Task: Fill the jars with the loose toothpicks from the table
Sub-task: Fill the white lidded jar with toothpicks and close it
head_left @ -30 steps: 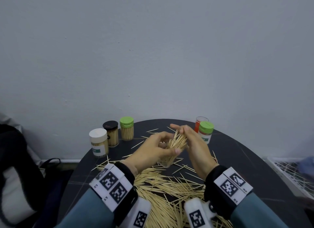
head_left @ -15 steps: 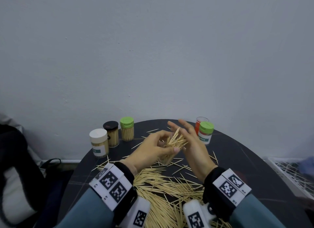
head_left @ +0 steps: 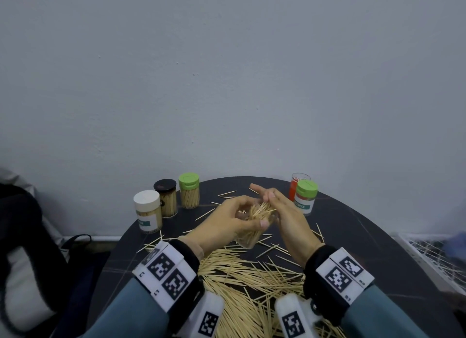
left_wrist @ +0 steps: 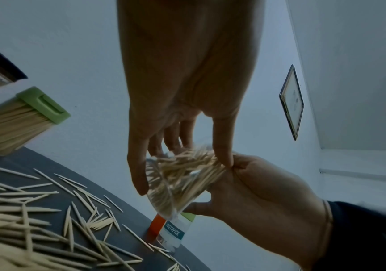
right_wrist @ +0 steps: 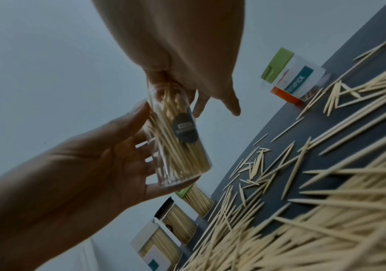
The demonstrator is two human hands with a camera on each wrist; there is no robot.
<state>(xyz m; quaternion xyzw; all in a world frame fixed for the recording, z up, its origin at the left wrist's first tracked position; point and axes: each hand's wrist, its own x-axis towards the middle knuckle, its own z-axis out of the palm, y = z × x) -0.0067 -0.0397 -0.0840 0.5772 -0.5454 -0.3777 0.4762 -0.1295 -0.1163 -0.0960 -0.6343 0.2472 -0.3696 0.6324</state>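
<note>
Clear plastic shows between the fingers of the left hand (head_left: 228, 224), whose grip is wrapped round an open jar (right_wrist: 176, 144) held tilted above the middle of the tabletop (head_left: 378, 239). The right hand (head_left: 287, 219) is at the jar's mouth with fingers nearly straight, pressing a bundle of toothpicks (left_wrist: 187, 168) down into it; it holds nothing in a closed grip. The bundle fans out of the mouth, so this jar looks well filled but not settled or capped.

Toward the far left edge stand three capped jars, white (head_left: 147, 211), black (head_left: 165, 197) and green (head_left: 189, 190), all packed with sticks. Near the far right edge a green-capped jar (head_left: 305, 197) stands in front of an uncapped one with an orange label (head_left: 296, 184); their filling cannot be told.

Much remains: a thick heap of loose toothpicks (head_left: 252, 287) covers the near edge, with strays scattered farther out.
</note>
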